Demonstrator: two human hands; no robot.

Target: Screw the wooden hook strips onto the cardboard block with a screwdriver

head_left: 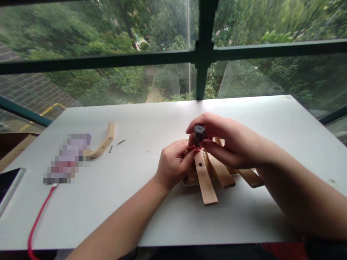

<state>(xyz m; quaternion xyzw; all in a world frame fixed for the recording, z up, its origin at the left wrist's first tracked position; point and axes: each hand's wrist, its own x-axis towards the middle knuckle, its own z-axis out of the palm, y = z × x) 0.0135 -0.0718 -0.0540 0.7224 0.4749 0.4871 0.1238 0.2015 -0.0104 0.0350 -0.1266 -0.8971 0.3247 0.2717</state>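
My right hand (pixel 225 141) holds a screwdriver (pixel 199 133) by its dark handle, which stands nearly upright. Its fingers and thumb are closed round the lower handle. Opposite it, my left hand (pixel 175 159) is closed in a pinch by the screwdriver's lower end. A bit of red shows at those fingertips, but what they grip is hidden. Below the hands, a pale wooden slat (pixel 206 184) with a dark screw hole slants toward me. Two more curved wooden slats (pixel 223 174) (pixel 252 177) lie to its right. Under them is a brownish block wrapped in shiny plastic (pixel 191 177), partly covered by my hands.
A loose curved wooden piece (pixel 104 146) lies left on the white table (pixel 114 206), with two dark screws (pixel 121 142) (pixel 110 148) beside it. Further left are a blurred-out object (pixel 67 155) with a red cable (pixel 40 216) and a phone-like device (pixel 11 187). Windows border the far edge.
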